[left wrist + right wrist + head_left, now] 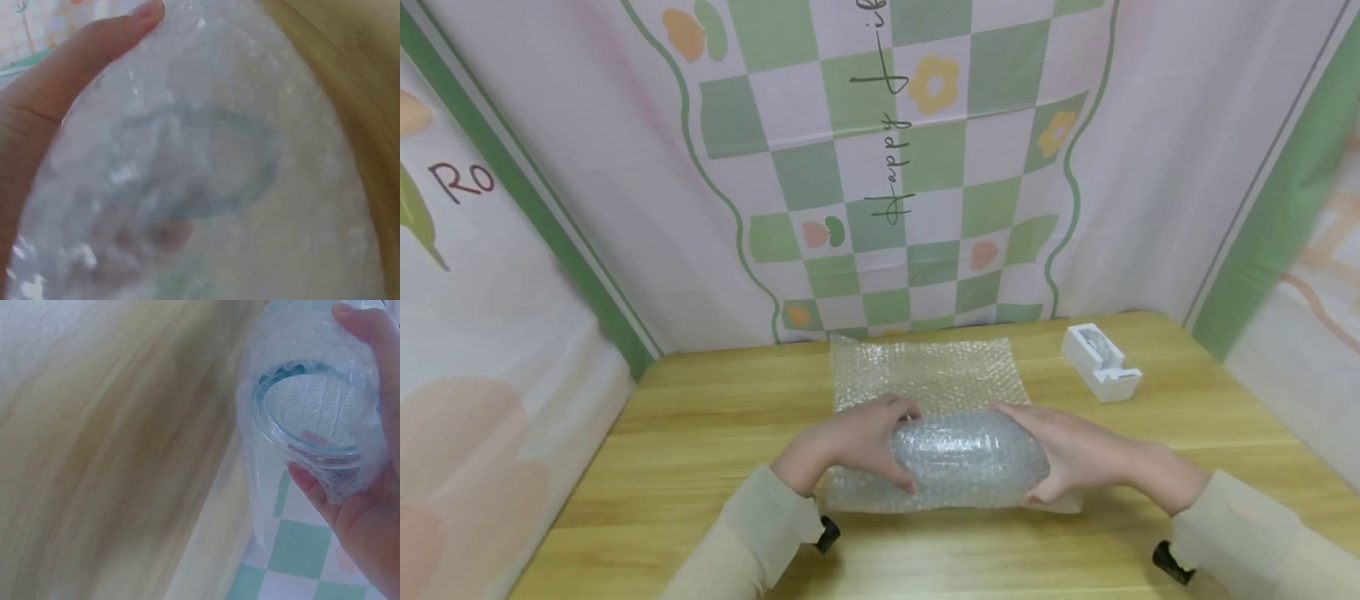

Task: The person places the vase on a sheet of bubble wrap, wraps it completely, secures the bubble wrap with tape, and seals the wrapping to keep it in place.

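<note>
A: Where exactly is the wrapped vessel [966, 458]?

B: It lies on its side, over the near part of a sheet of bubble wrap [928, 371], which is spread on the desk [700, 467]. I cannot tell if it is lifted a little.

A: And how is it held?

B: The left hand [867, 442] curves around its left end, with the thumb on the near side and the fingers on the far side. The right hand [1075, 447] grips the right end in a similar manner.

A: In your opinion, how far along is the work?

B: I would say about half. The body is already covered with bubbles. From the right wrist, the round rim [264, 419] shows clearly, and the film is bunched beside the palm, so this end does not look neatly closed.

A: What is left, then?

B: Behind the vessel a wide part of the sheet lies flat, so probably some rolling remains. I notice no tape on the bundle, although clear tape would be difficult to see. The white tape dispenser [1112, 383] stands farther back on the right, and neither hand touches it.
</note>
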### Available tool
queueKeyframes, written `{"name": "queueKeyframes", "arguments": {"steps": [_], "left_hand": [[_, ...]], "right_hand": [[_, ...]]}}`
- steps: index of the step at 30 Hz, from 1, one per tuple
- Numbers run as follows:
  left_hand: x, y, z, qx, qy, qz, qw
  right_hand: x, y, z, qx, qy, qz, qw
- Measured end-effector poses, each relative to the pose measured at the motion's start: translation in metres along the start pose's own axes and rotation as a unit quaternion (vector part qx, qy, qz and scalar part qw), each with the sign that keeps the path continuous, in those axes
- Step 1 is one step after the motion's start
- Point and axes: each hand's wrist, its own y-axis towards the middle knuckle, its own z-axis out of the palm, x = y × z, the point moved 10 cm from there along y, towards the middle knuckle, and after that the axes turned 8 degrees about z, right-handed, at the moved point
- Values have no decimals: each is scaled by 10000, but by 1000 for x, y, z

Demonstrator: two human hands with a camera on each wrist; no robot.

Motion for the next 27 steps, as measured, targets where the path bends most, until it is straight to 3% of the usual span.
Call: {"name": "queueKeyframes", "arguments": {"steps": [7, 19, 27], "left_hand": [[3, 0, -6, -141, -92, -82, 9998], [-5, -1, -10, -111, 466, -109, 9988], [-15, -1, -11, -233, 988, -62, 9948]], "right_hand": [[-7, 7, 1, 316, 128, 294, 9990], [-19, 13, 5, 840, 648, 688, 9920], [-23, 12, 3, 896, 816, 784, 9895]]}}
